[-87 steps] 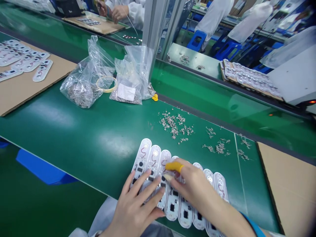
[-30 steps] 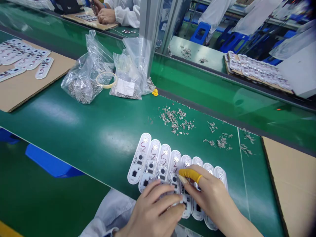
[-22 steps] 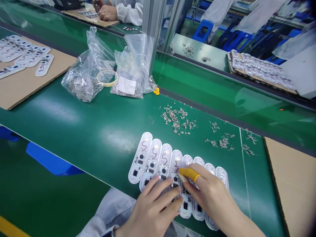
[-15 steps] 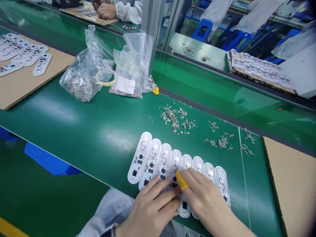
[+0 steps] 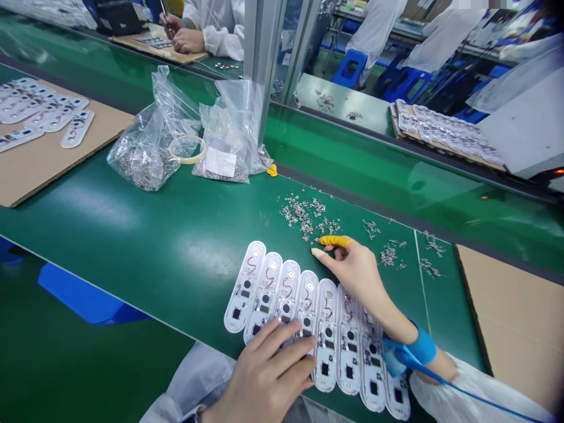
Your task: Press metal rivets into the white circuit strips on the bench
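eight white oblong circuit boards [image 5: 317, 329] lie side by side on a green conveyor belt [image 5: 132, 247], low centre of frame. left hand [image 5: 267, 376] rests across the lower parts of the middle boards, fingers slightly spread and laid flat on them. right hand [image 5: 356, 273] is raised just beyond the upper ends of the right-hand boards, forearm crossing above the row. one finger wears a yellow finger cot [image 5: 335, 240]; a pale fingertip [image 5: 318, 252] sits below it, the two tips curved toward each other but apart. cannot tell whether anything small is held between them. blue wrist strap [image 5: 418, 346] circles the right wrist.

loose silver metal parts [image 5: 304, 217] are scattered on the belt just above the row. two clear plastic bags [image 5: 150, 158] [image 5: 224, 147] of similar parts stand further up, with a tape roll [image 5: 187, 148] between them and a yellow finger cot [image 5: 272, 170] by the right bag. more boards lie on cardboard [image 5: 44, 158] at left. a co-worker's hands [image 5: 187, 41] work at upper left.
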Available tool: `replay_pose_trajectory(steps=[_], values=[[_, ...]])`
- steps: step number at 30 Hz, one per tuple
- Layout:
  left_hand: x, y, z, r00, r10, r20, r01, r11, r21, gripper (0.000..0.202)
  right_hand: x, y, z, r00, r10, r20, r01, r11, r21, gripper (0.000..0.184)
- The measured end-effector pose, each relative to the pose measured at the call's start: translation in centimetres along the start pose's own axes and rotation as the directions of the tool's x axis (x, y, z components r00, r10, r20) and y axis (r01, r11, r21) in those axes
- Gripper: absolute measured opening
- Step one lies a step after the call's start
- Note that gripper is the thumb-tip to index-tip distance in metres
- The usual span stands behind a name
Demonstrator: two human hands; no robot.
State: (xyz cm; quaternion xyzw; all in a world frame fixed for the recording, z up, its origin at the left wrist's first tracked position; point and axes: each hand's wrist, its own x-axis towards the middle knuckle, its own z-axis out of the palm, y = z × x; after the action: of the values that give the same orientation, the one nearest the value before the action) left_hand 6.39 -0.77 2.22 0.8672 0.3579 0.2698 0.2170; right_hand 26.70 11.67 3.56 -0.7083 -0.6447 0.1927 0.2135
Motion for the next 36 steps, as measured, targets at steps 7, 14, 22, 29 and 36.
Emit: replay_pose_trajectory(steps=[7,14,22,29,36], values=[[0.0,-0.1,0.0,1.0,0.003,-0.023,-0.003,1.0,-0.013,0.016,1.2,-1.0,0.5,0.997,-0.077,0.009,0.076,0.995,0.068,0.028],[-0.2,0.1,0.6,0.998,0.011,-0.056,-0.009,0.999,0.033,0.012,-1.1,0.1,-0.8,1.0,0.001,-0.029,0.008,0.955,0.297,0.023],[0.1,0.7,-0.1,1.0,0.002,-0.007,-0.002,0.999,0.046,0.018,-1.3,1.2,-2.0,0.952,-0.303,-0.047,0.292,0.942,-0.165,0.027],[0.0,1.0,-0.5,1.0,-0.005,0.001,0.004,0.999,0.046,0.023,-1.7,1.7,-2.9,0.86,-0.506,0.061,0.449,0.696,-0.561,0.033],[0.3,0.9,-0.6,0.998,0.007,-0.061,-0.004,0.999,0.053,0.023,-0.9,2.2,-3.4,0.824,-0.542,0.164,0.486,0.528,-0.696,0.033]])
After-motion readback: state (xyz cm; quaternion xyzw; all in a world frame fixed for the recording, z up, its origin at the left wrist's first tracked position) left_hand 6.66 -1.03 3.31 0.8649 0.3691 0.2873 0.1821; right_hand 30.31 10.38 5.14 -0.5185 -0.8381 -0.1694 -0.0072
